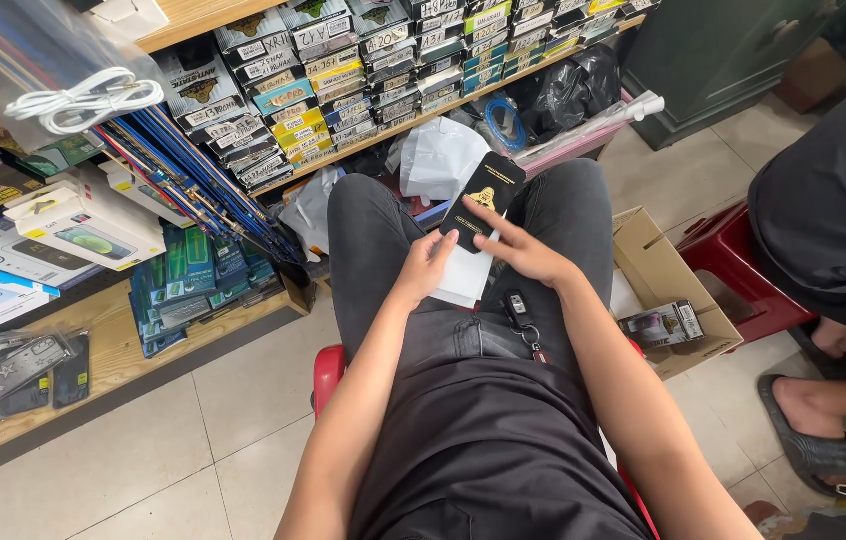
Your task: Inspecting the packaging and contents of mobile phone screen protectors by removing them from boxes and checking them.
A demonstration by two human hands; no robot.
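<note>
Black flat packet (pixel 481 200) with a gold emblem, held tilted above the lap, a white sleeve (pixel 467 272) under it. Left hand (pixel 426 268) closed on the lower edge of the white sleeve; right hand (pixel 520 248) laid across the black packet's lower right side, fingers (pixel 488 214) spread over its face. Just below the right wrist, a car key (pixel 517 306) with a ring clipped at the waistband. Beyond the grip, white plastic bags (pixel 440 155) and a black bag (pixel 571 90) on the floor under a wooden shelf (pixel 398 123) packed with rows of labelled boxes. Left of the grip, blue packets (pixel 190 280) stacked on a low shelf. Right of the grip, an open cardboard box (pixel 666 268) holding a small dark printed carton (pixel 661 325). Farther right, a red stool (pixel 743 275) and another person's sandalled foot (pixel 805 425).
</note>
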